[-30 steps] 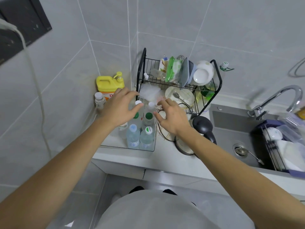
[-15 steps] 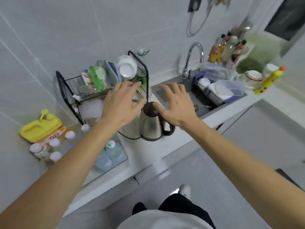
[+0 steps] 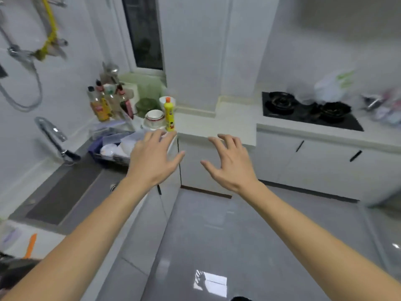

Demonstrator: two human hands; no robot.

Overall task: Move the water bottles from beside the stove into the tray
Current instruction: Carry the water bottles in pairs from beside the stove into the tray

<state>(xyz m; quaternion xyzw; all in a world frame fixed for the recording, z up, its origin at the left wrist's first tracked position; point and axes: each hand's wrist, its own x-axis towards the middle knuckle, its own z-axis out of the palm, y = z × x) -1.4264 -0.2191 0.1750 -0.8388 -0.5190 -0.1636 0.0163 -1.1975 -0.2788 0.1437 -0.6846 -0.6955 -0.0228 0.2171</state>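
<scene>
With both hands empty, fingers spread, the stove (image 3: 308, 110) sits up-right, nearer the right hand (image 3: 231, 164) than the left hand (image 3: 155, 158); bottles likely in the blur beside it, can't tell.

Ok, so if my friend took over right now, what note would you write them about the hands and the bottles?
Left hand: open, holding nothing, fingers spread in the air in front of the counter.
Right hand: open, holding nothing, fingers loosely bent.
The stove is ahead to the right, on the counter. A white plastic bag sits behind it. No water bottle beside the stove can be made out; that side is blurred.
The tray is out of view.
Done: cannot tell from this view.
Left: go to the stove, find any water bottles beside it and carry them to the tray.
</scene>
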